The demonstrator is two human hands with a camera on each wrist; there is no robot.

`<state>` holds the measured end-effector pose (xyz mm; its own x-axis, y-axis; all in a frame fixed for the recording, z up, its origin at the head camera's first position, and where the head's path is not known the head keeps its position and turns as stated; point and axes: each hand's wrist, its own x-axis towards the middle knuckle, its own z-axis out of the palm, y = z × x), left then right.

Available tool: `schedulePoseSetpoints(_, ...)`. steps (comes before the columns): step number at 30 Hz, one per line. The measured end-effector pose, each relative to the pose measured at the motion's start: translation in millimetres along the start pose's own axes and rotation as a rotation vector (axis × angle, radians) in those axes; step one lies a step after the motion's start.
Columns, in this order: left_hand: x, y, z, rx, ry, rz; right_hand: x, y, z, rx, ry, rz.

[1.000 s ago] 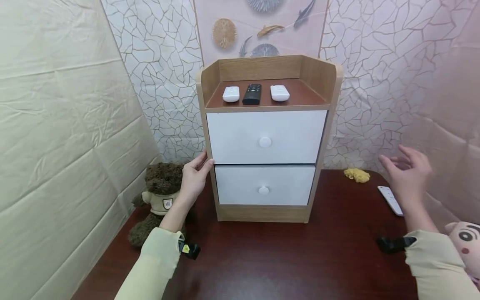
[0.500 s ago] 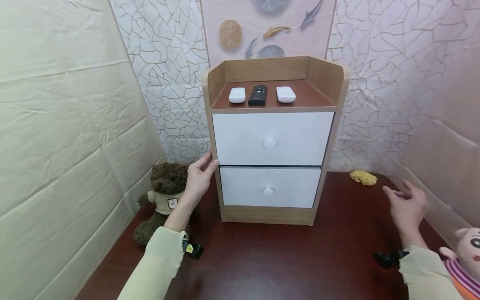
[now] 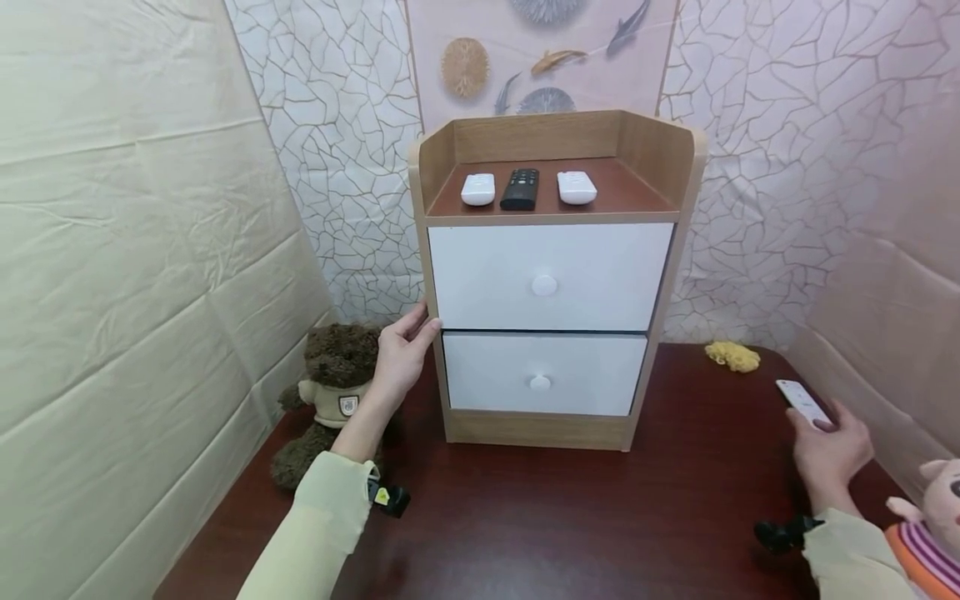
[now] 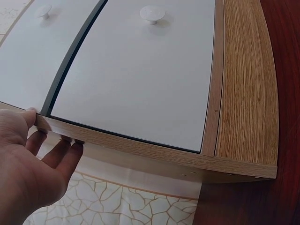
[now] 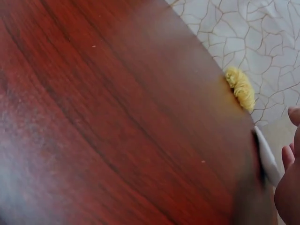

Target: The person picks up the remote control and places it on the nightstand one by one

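A white cabinet with wooden trim (image 3: 551, 333) stands on the table, both its drawers closed. My left hand (image 3: 401, 358) grips the cabinet's left side edge, thumb on the front and fingers behind, also plain in the left wrist view. At the right, a white remote control (image 3: 802, 402) lies near the table's edge. My right hand (image 3: 832, 450) is at the remote's near end, thumb on one side and fingers on the other. In the right wrist view the fingertips (image 5: 287, 157) show apart from the blurred remote; the hand partly hides its near end.
Two white remotes (image 3: 477, 190) (image 3: 577, 188) and a black remote (image 3: 521, 190) lie on the cabinet's top. A brown teddy bear (image 3: 341, 358) sits left of it. A yellow crumpled bundle (image 3: 732, 357) lies behind the right remote; a pink plush toy (image 3: 943, 508) is at the right edge.
My right hand has come down from above the table to the white remote. The left hand stays on the cabinet's side. The head view has shifted slightly.
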<state>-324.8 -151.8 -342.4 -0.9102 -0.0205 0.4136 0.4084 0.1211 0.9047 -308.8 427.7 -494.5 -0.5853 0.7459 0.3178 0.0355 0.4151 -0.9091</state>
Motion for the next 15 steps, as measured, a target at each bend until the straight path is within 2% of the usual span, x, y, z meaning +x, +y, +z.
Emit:
schedulePoseSetpoints(6,-1.1,0.8,0.8,0.004,0.002,0.008,-3.2,17.0,-1.2,0.009,0.02,0.064)
schedulePoseSetpoints(15,-0.5,2.7,1.7,0.005,0.011,-0.002,1.4,16.1,-1.5,-0.002,0.003,0.208)
